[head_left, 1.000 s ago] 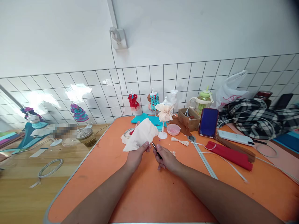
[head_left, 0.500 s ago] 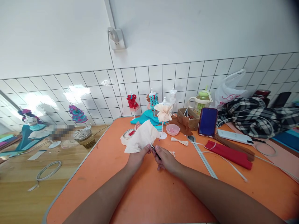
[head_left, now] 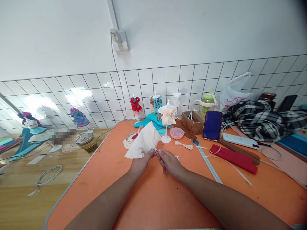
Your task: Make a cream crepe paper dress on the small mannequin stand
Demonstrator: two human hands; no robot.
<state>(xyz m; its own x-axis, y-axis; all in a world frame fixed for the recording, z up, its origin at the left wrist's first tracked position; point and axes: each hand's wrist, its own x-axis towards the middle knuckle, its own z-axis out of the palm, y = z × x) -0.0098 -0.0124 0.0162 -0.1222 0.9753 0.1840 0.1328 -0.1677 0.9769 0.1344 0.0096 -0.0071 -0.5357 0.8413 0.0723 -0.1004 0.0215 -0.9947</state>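
A cream sheet of crepe-like material (head_left: pixel 143 142) is gripped in my left hand (head_left: pixel 143 161), its wide part fanned up and to the left. My right hand (head_left: pixel 169 162) is closed on a thin metal tool (head_left: pixel 156 149), whose tip meets the sheet's edge beside my left fingertips. Most of the tool is hidden in the fingers. Just behind the hands, a small white stand (head_left: pixel 166 138) bears a cream pleated dress (head_left: pixel 167 115). A pleated cream strip (head_left: pixel 183 145) lies to the right, near a pink bowl (head_left: pixel 177 133).
Small dressed forms, one with a red outfit (head_left: pixel 135 106), stand along the tiled wall. On the right are a phone (head_left: pixel 212 125), red material (head_left: pixel 233 158), a small box (head_left: pixel 193 123), scissors (head_left: pixel 195 142) and white cord. A tape roll (head_left: pixel 131 137) lies behind the sheet.
The cream sheet has shifted slightly left and tilted. My right hand has turned a little, and the dark part of the tool seen before is now hidden in the fingers.
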